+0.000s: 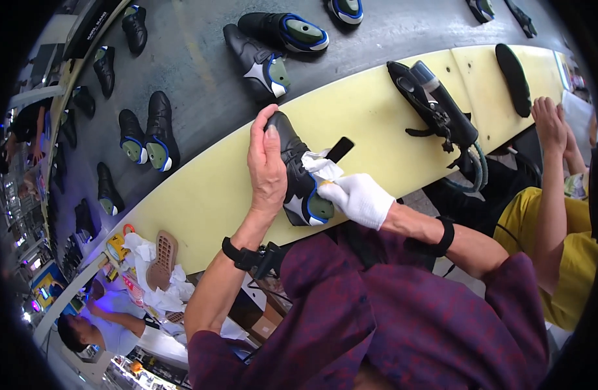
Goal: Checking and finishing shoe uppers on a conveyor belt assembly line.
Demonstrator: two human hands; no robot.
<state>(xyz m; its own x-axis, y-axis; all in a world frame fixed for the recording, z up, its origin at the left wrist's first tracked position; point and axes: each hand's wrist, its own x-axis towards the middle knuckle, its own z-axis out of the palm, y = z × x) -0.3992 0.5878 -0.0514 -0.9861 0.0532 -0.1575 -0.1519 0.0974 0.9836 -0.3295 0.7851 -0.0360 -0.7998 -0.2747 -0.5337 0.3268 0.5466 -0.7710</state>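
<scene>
A black shoe (290, 138) with a blue-edged, green and white heel lies on the pale yellow table, toe pointing away from me. My bare left hand (267, 170) holds it from the left side, fingers along the toe and thumb over the top. My right hand (363, 200), in a white glove, is closed at the shoe's collar near the heel; its fingertips' hold is hidden. Just beyond these fingertips, crumpled white cloth or paper (322, 165) lies over the shoe's opening. A black strap (340, 149) sticks out beside it.
Several similar shoes (266, 62) stand on a grey surface past the table (390, 140). At the right lie a black hand tool with a hose (445, 107) and a black insole (513, 80). A co-worker's hands (550, 123) are nearby. A brown sole (162, 260) rests among white paper at lower left.
</scene>
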